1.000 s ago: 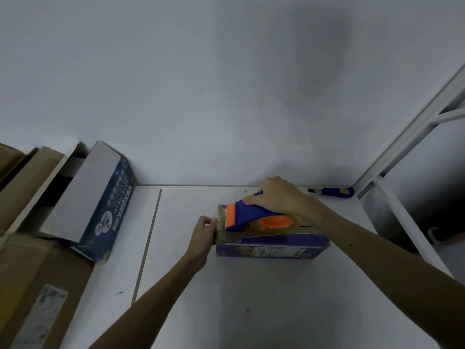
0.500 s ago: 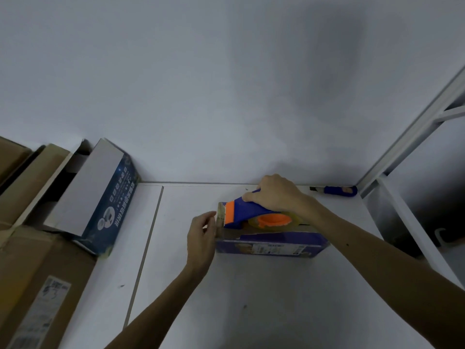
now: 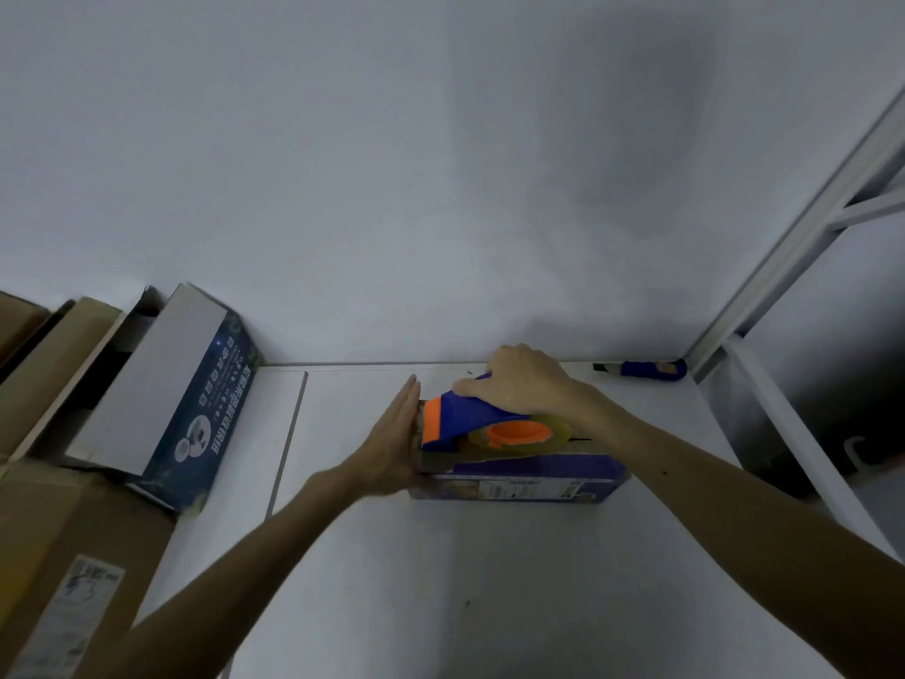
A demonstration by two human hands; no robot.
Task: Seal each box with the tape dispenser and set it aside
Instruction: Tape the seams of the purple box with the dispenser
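Blue-and-orange tape dispenser, purple box, white table.

blue box flat, tape dispenser atop

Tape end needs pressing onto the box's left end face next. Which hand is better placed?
Left, probably. The left hand lies flat, fingers straight, against that end of the box, beside the tape dispenser. The right hand grips the dispenser on top of the box, so it is occupied.

Utility knife (blue handle) against the wall; white frame near.
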